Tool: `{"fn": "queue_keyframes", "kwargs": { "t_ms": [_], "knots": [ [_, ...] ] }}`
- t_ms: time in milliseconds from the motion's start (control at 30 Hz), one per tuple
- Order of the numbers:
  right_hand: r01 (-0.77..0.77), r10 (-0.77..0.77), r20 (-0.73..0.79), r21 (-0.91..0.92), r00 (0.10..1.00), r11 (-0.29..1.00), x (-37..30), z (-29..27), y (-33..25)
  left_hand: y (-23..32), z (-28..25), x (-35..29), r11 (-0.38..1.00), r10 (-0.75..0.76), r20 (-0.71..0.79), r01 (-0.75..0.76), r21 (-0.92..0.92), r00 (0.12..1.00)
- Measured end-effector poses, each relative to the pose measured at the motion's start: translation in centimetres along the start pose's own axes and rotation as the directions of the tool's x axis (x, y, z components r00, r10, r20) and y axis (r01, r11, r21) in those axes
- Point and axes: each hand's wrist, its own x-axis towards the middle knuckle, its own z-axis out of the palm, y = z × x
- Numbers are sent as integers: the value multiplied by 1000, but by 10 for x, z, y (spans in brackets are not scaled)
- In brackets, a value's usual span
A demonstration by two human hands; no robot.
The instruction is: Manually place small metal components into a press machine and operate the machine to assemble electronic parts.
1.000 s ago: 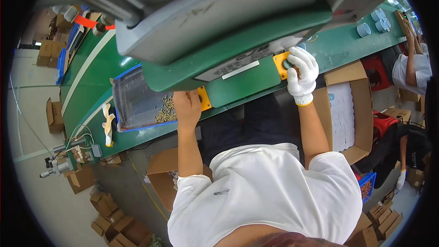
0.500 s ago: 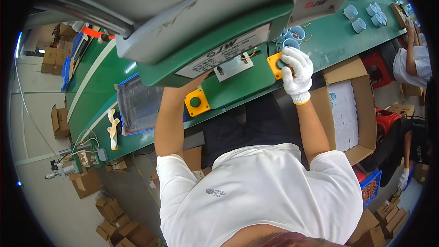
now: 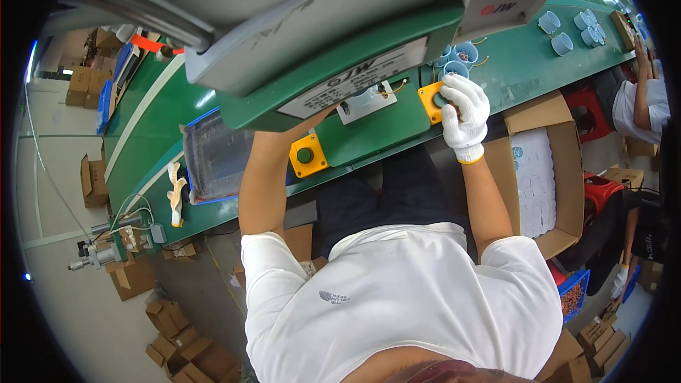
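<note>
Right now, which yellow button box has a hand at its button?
The right box: the gloved right hand partly covers its button. The left box has its green button fully exposed.

Two yellow button boxes (image 3: 308,155), one loose glove (image 3: 175,195), one grey-lined tray (image 3: 216,159)

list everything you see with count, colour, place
bench: one, green, centre
machine: one, grey and green, above bench
button boxes: two, yellow, bench edge
plate: one, white, under machine
cups: several, pale blue, right
tray: one, blue and grey, left
loose glove: one, white, left of tray
cartons: many, brown, both sides
stools: at least two, red, right
crate: at least one, blue, lower right
co-workers: two, white and black tops, right
shirt: one, white, below
left forearm: one, bare, partly under machine
right hand: one, white-gloved, at right button box
</note>
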Motion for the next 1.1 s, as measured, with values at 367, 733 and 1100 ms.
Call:
{"fn": "queue_keyframes", "kwargs": {
  "t_ms": [367, 733, 1100],
  "knots": [
    [110, -109, 31, -26, 994, 994, 3, 4, -9, 28, 28, -167, 926, -377, -396, 342, -159, 838],
    [111, -105, 61, -97, 993, 989, -9, 5, -9, 0, -12, -160, 999, -6, -284, 17, 37, 959],
    [38, -30, 55, -163, 998, 986, -1, 16, -16, 4, 6, -174, 981, 60, -343, 9, 194, 937]
  ]
}}
